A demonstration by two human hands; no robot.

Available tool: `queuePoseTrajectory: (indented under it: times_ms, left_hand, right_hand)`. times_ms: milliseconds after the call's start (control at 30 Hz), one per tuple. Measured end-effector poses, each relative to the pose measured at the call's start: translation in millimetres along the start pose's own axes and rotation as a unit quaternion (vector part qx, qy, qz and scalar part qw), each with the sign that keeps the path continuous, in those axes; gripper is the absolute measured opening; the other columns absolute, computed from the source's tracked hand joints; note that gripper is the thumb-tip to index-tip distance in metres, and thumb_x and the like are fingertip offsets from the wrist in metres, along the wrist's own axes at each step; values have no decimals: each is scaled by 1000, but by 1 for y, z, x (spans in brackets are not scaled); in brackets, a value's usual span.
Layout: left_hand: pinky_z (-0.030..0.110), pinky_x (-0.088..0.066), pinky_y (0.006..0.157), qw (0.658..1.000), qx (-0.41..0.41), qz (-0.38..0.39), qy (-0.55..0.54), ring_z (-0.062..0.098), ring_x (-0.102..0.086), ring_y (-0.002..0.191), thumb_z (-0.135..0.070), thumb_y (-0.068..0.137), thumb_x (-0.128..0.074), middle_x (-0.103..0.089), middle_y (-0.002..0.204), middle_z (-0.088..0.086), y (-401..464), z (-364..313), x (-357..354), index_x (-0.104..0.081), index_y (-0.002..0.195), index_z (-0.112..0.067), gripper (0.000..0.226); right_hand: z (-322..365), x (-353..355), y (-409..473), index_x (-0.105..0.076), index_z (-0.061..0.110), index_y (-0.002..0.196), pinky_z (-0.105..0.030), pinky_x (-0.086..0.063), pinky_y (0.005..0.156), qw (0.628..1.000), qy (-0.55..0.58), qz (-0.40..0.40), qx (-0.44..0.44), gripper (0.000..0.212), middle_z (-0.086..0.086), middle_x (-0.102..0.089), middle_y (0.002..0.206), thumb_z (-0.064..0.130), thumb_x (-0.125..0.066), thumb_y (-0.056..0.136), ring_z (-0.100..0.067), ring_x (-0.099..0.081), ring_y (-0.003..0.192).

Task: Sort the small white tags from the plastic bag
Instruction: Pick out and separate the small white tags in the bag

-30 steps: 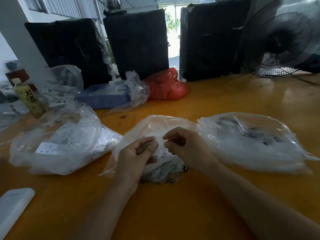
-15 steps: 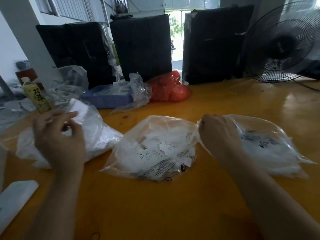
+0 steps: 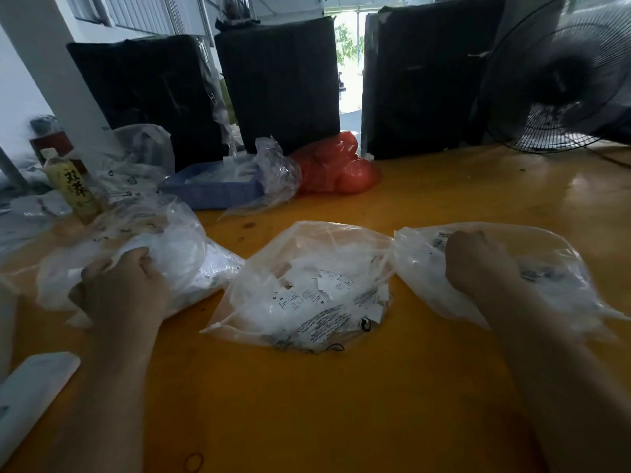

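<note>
Clutter rings the far side of your yellow table [image 3: 426,213]: three black wrapped bundles [image 3: 280,83] stand upright along the back edge, a black fan [image 3: 560,80] sits at the right corner, and a red plastic bag [image 3: 336,169] lies just in front of the middle bundle. Beside it, a blue tray [image 3: 211,189] holds white pieces, with a crumpled clear bag [image 3: 276,172] draped against its right end. A yellow-labelled bottle [image 3: 73,187] stands at the left, and a white flat object [image 3: 30,394] lies at the near left edge. A rubber band [image 3: 194,462] rests on the table close to you.

Three clear plastic bags sit in a row before you. The middle bag [image 3: 307,288] lies untouched between your arms, and the small white tags [image 3: 327,285] show through it, piled inside. Your left hand [image 3: 119,295] rests on the left bag [image 3: 164,247], fingers curled into its plastic, grasping it. Your right hand [image 3: 478,264] sits on the right bag [image 3: 546,268], knuckles up and fingers curled down; whether they pinch the plastic or a tag, you cannot tell from here.
</note>
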State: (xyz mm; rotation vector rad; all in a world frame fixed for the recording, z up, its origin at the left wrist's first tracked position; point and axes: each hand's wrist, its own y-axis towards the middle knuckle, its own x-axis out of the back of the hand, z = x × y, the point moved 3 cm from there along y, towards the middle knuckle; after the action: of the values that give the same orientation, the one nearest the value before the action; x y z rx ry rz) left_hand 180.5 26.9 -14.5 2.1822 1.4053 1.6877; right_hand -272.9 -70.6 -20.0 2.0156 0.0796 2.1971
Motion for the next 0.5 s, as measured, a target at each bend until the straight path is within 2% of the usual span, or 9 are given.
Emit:
queuePoseTrajectory:
  times_ms: [67, 200, 267, 333, 400, 500]
  left_hand:
    - [56, -28, 110, 999, -10, -16, -27, 41, -41, 139, -14, 107, -44, -68, 125, 30, -4, -8, 3, -70, 135, -10, 38]
    - [59, -27, 110, 993, -49, -81, -72, 42, -35, 145, -9, 101, -47, -62, 138, 28, -15, -26, 10, -66, 137, -7, 40]
    - [55, -30, 107, 982, -105, -106, -112, 39, -40, 139, -10, 100, -46, -66, 133, 22, -24, -39, 10, -68, 132, -8, 39]
    - [47, -36, 99, 961, -169, -117, -183, 34, -51, 125, -10, 99, -46, -71, 120, 18, -38, -57, 9, -72, 122, -6, 35]
    - [41, -44, 89, 934, -228, -93, -260, 32, -60, 108, -9, 100, -46, -71, 108, 11, -58, -78, 5, -73, 115, -4, 31]
    - [37, -55, 86, 899, -288, 11, -329, 21, -66, 102, -9, 102, -47, -67, 108, -2, -84, -104, -6, -73, 114, -6, 28]
  right_hand:
    - [1, 3, -1, -47, 11, 62, -26, -28, 41, 1000, -1, -10, 3, 34, -3, -46, 61, -6, -49, 91, -15, -44, 51]
    - [7, 0, -4, -50, 12, 66, -27, -35, 47, 999, -17, 38, 1, 30, -4, -48, 67, -4, -49, 91, -16, -48, 58]
    - [8, 4, -4, -53, 12, 68, -28, -41, 51, 999, -31, 39, -12, 27, -6, -52, 69, -4, -50, 90, -20, -54, 61]
    - [9, 9, -3, -53, 11, 67, -27, -37, 46, 999, -30, 10, -14, 29, -7, -53, 66, -5, -50, 90, -21, -53, 57]
    - [9, 13, -3, -50, 10, 63, -26, -31, 42, 1000, -12, -19, -12, 33, -8, -51, 63, -6, -51, 91, -20, -50, 53]
    - [13, 19, -3, -49, 11, 66, -26, -33, 43, 998, 11, -65, -21, 32, -8, -51, 64, 2, -49, 96, -21, -51, 53]
